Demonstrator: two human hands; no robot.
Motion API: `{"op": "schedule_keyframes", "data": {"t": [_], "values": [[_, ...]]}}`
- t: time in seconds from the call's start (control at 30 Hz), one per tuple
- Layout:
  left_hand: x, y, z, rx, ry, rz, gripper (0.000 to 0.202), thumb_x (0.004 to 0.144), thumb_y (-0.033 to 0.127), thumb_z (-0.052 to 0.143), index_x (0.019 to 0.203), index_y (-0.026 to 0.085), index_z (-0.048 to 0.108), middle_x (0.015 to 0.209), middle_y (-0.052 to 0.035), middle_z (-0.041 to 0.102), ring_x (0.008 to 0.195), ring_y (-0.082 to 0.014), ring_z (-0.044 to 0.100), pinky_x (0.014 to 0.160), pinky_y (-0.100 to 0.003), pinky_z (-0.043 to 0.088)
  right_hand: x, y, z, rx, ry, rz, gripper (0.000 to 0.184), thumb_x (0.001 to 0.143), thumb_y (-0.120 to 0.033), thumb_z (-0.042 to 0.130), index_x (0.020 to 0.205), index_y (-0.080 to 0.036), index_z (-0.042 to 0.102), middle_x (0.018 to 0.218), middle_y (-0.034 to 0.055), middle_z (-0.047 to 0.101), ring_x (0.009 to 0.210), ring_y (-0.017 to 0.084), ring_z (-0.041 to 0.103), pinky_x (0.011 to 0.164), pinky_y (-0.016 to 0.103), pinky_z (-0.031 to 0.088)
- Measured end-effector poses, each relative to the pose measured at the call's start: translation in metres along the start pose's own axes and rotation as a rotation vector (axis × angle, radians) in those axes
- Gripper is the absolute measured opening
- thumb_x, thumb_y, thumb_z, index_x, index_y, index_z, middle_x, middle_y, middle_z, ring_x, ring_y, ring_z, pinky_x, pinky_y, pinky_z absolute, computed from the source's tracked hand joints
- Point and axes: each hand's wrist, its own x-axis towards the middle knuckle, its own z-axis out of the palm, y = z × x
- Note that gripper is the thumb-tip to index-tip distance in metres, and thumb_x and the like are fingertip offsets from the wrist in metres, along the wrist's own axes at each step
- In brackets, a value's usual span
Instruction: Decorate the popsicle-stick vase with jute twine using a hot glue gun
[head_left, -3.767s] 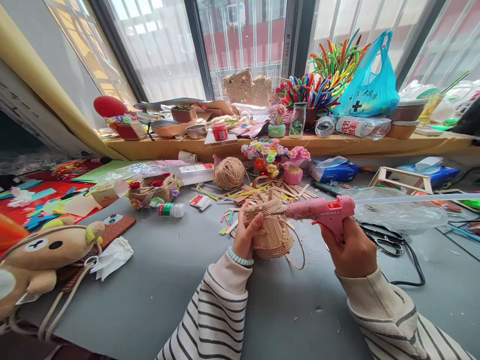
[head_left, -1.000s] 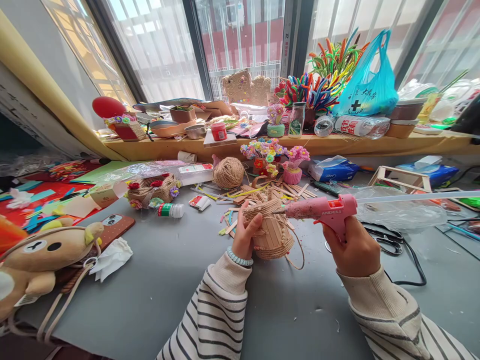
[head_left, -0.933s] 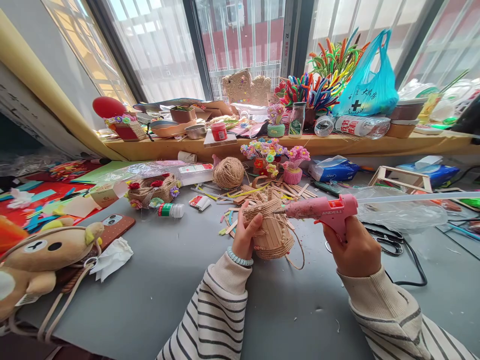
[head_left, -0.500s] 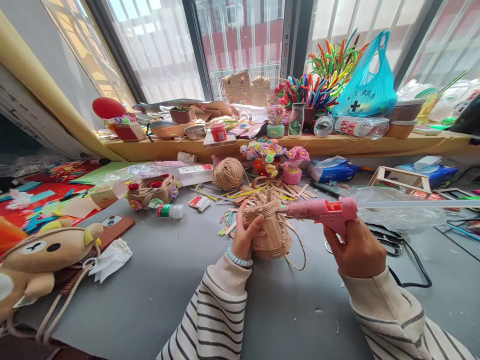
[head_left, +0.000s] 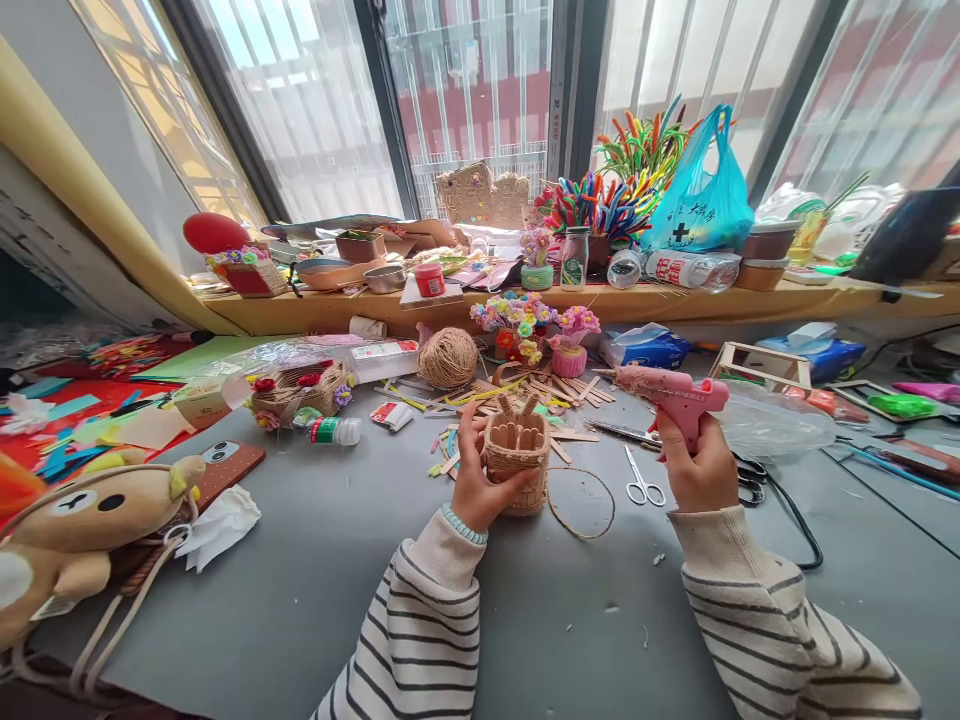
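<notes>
My left hand point(head_left: 484, 475) is wrapped round the side of a small basket point(head_left: 517, 462) made of wooden craft sticks and wound with twine. The basket stands upright on the grey table, its opening facing me. A loose tail of twine point(head_left: 613, 505) curls from its right side onto the table. In my right hand point(head_left: 699, 468) is a pink glue gun point(head_left: 679, 395), gripped by its handle, its nozzle pointing left and apart from the basket. Small scissors point(head_left: 641, 478) lie between the basket and my right hand.
Behind the basket are loose craft sticks point(head_left: 581, 390), a ball of twine point(head_left: 448, 358) and pink flowers in a pot point(head_left: 570, 350). A plastic bottle point(head_left: 334, 430) and a plush bear point(head_left: 97, 520) lie to the left. A black cable point(head_left: 806, 530) runs at the right.
The glue gun has moved up and away from the basket to the right. The basket has turned and tilted so its opening shows. The small scissors have come into sight.
</notes>
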Motion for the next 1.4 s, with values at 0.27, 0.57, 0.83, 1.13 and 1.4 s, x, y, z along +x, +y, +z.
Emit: {"op": "schedule_keyframes", "data": {"t": [0.27, 0.57, 0.83, 1.13, 1.4], "values": [[-0.001, -0.008, -0.009, 0.182, -0.054, 0.107, 0.102, 0.057, 0.036, 0.072, 0.134, 0.023, 0.006, 0.123, -0.0148, 0.041, 0.117, -0.0280, 0.041, 0.100, -0.046, 0.028, 0.000, 0.010, 0.007, -0.040, 0.007, -0.074, 0.060, 0.063, -0.061, 0.054, 0.105, -0.019, 0.055, 0.057, -0.0009, 0.059, 0.049, 0.017, 0.054, 0.053, 0.029, 0.042], [-0.012, 0.002, -0.019, 0.109, 0.047, 0.105, 0.098, 0.051, 0.040, 0.076, 0.130, 0.023, 0.020, 0.133, -0.0170, 0.034, 0.128, -0.0309, 0.028, 0.103, -0.049, 0.023, 0.003, 0.019, 0.017, -0.103, 0.125, -0.623, 0.036, 0.081, -0.040, 0.042, 0.099, -0.014, 0.058, 0.084, 0.0095, 0.063, 0.074, 0.020, 0.059, 0.064, 0.031, 0.046], [-0.073, 0.074, 0.048, -0.215, -0.009, -0.142, 0.021, 0.081, 0.036, 0.048, 0.092, 0.018, 0.052, 0.087, -0.0053, 0.057, 0.077, -0.0141, 0.058, 0.066, -0.027, 0.048, -0.007, 0.010, 0.013, -0.113, 0.191, -0.785, 0.029, 0.083, -0.027, 0.044, 0.111, -0.020, 0.047, 0.087, 0.0062, 0.054, 0.078, 0.017, 0.054, 0.067, 0.029, 0.046], [-0.085, 0.074, 0.120, -0.968, -0.361, -0.593, 0.034, 0.073, 0.049, 0.053, 0.074, 0.015, 0.051, 0.046, 0.0042, 0.049, 0.036, -0.0075, 0.047, 0.039, -0.020, 0.043, -0.009, 0.006, 0.014, -0.106, 0.301, -0.885, 0.030, 0.078, -0.021, 0.049, 0.107, -0.019, 0.042, 0.106, 0.0123, 0.048, 0.099, 0.022, 0.051, 0.075, 0.035, 0.048], [-0.082, 0.069, 0.097, -1.067, -0.463, -0.656, 0.024, 0.082, 0.036, 0.044, 0.067, 0.017, 0.048, 0.037, 0.0091, 0.031, 0.022, -0.0033, 0.020, 0.023, -0.014, 0.021, -0.011, 0.002, 0.010, -0.087, 0.146, -0.685, 0.033, 0.074, -0.035, 0.052, 0.100, -0.016, 0.047, 0.097, 0.0108, 0.060, 0.065, 0.014, 0.057, 0.053, 0.024, 0.043]]}}
